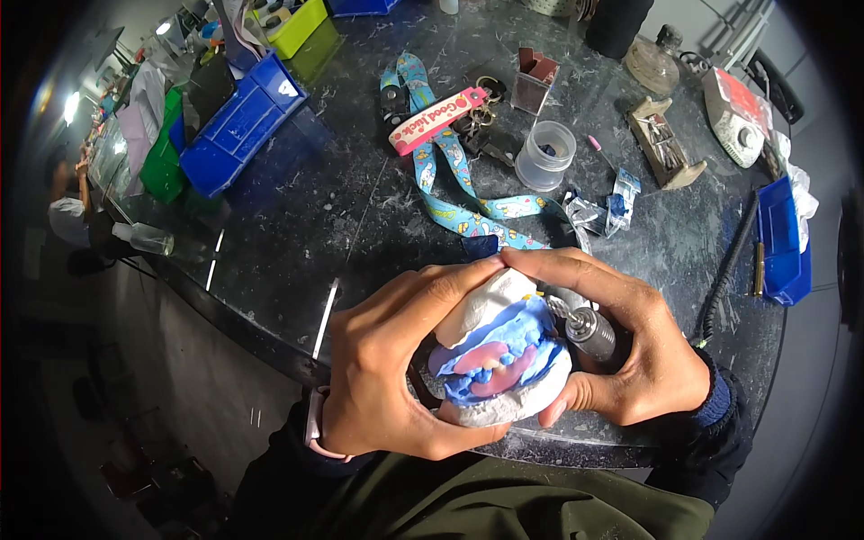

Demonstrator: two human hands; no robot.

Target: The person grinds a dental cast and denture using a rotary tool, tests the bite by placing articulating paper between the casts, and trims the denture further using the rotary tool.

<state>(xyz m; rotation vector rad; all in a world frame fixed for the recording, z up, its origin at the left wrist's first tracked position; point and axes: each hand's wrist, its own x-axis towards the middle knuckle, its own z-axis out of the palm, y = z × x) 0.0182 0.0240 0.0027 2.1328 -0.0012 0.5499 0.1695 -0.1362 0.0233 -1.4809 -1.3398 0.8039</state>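
Between my two hands, near the table's front edge, is a white plaster dental model (524, 400) with upper and lower halves. Blue material (531, 317) and pink plates (504, 371) with a few teeth lie between the halves. My left hand (378, 364) curves around its left side, fingers over the top and thumb underneath. Fingertips of my right hand (661, 360) press its top, and the thumb rests at its lower right edge. A metal rotary handpiece (591, 336) with a bur sits in my right palm, its tip beside the model. The handpiece's rear is hidden.
Beyond my hands lie a blue patterned lanyard (441, 211) with keys, a clear plastic cup (545, 156) and crumpled foil (621, 202). A wooden holder (664, 144) and white control box (738, 117) stand right. Blue bins (243, 126) are left; a coiled cord (727, 261) runs right.
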